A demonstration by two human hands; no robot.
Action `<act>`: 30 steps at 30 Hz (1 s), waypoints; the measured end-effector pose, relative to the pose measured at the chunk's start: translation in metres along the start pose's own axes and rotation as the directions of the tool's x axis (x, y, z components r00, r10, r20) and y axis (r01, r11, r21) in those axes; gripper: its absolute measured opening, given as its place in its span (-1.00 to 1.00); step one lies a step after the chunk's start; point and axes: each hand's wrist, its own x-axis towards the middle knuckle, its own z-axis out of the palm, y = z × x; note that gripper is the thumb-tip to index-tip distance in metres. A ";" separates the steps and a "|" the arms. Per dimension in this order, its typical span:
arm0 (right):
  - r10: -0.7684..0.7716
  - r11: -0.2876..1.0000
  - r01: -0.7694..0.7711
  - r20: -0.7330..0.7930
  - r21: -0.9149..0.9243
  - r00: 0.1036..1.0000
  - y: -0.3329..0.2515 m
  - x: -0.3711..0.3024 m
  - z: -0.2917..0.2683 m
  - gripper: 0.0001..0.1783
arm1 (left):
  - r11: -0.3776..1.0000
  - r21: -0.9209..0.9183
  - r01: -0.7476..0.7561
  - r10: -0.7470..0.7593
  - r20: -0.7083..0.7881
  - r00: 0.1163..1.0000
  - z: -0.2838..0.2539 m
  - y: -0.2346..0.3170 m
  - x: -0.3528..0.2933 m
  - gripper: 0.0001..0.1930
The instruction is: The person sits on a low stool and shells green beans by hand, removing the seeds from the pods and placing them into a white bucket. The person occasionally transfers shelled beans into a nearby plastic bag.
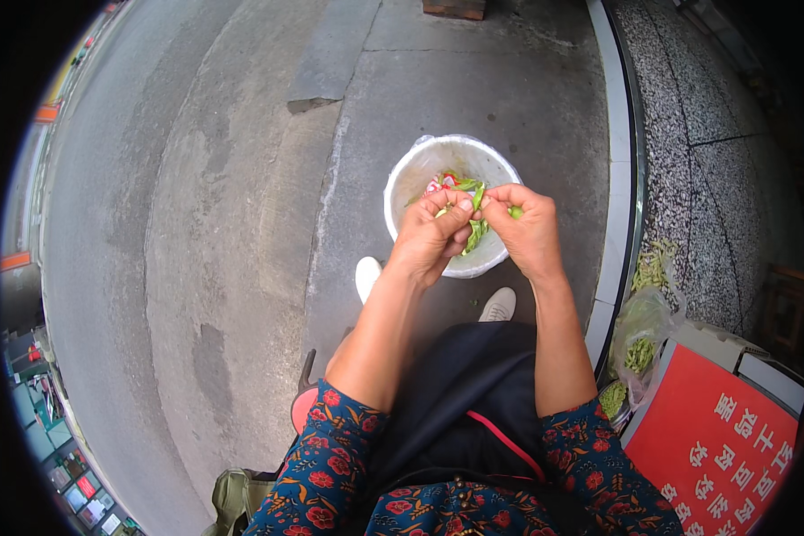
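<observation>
Over a white bucket [500, 156] lined with thin clear plastic, my two hands meet fingertip to fingertip. A green bean pod [479, 196] is pinched between them. My left hand [427, 237] is closed, its thumb and forefinger on the pod. My right hand [529, 234] is closed too, gripping the pod's other side, and a small green piece [515, 213] shows by its curled fingers. Inside the bucket lie green pod scraps [475, 238] and some red and white bits [444, 181]. Part of the bucket's contents is hidden by my hands.
To my right, a clear plastic bag [639, 323] with green pods stands by loose pods [656, 264] and a container of green beans [612, 399]. A red sign [710, 429] lies nearer. My white shoes [498, 305] flank the bucket; a raised ledge [618, 179] runs along the right.
</observation>
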 end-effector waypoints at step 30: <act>0.033 0.989 -0.013 0.133 -0.144 0.991 0.001 0.001 -0.008 -0.86 | 0.924 0.373 -0.089 0.115 -0.049 0.992 0.003 0.004 -0.003 -0.86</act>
